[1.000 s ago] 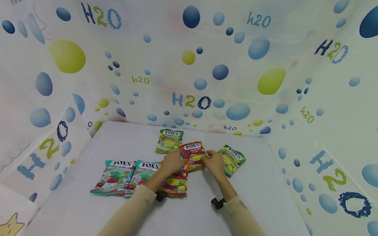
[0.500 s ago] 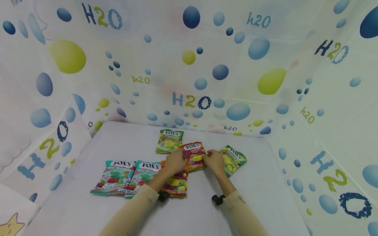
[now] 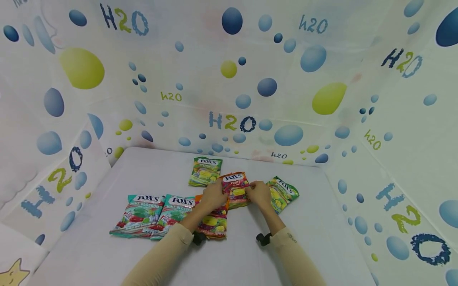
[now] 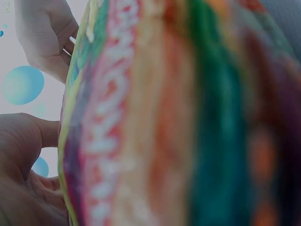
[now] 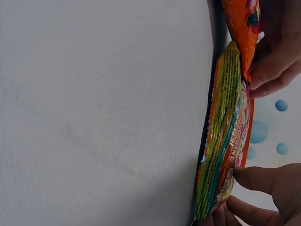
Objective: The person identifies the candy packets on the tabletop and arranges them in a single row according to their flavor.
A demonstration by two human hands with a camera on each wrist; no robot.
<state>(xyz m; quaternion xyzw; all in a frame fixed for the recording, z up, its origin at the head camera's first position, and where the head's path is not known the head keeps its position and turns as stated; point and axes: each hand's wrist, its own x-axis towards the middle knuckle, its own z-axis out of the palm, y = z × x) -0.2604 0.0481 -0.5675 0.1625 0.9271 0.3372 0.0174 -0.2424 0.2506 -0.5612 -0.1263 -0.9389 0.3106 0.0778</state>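
Observation:
A red and purple Fox's Fruits candy bag (image 3: pixel 235 186) lies mid-table in the head view. My left hand (image 3: pixel 213 195) pinches its left edge. At the opposite edge, my right hand (image 3: pixel 260 193) pinches the bag, thumb (image 5: pixel 256 179) on the front and fingers behind in the right wrist view. Beneath my left hand and wrist lies a second Fruits bag (image 3: pixel 213 225), partly covered; its orange edge (image 5: pixel 241 33) shows in the right wrist view. A blurred bag front (image 4: pixel 155 117) fills most of the left wrist view.
Two teal Mint Blossom bags (image 3: pixel 140 214) overlap at the left. One green Springtea-looking bag (image 3: pixel 205 171) lies behind my left hand; another green bag (image 3: pixel 282 194), tilted, is just right of my right hand. Patterned sheets (image 3: pixel 286 91) enclose the white table (image 3: pixel 322 238).
My left hand has shifted slightly right along the Fruits bag's edge. The bag and the tilted green bag have edged slightly right. Both hands keep their hold.

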